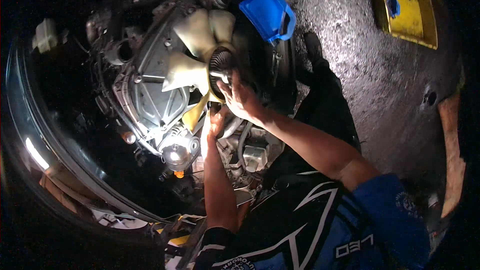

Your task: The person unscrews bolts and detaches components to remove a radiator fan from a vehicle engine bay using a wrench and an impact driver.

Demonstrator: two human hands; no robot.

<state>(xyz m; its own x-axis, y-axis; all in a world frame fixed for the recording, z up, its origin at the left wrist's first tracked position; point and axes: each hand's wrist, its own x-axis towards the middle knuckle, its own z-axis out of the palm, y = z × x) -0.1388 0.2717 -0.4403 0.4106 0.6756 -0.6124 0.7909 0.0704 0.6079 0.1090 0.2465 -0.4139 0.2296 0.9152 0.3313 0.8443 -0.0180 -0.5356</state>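
Note:
A cream-yellow fan with several blades and a dark ribbed hub sits in the engine bay, over a grey metal plate. My right hand rests against the lower right of the hub, its fingers extended and a little apart. My left hand reaches up beneath the hub beside the lowest blade; its fingers are bent and partly hidden, so what they hold is unclear. A shiny round metal housing catches bright light left of my left forearm.
A blue plastic tray sits beside the fan. A yellow tray is on the rough dark floor, with brown cardboard at far right. The curved car body edge runs down the left. My leg and shoe extend right of the engine bay.

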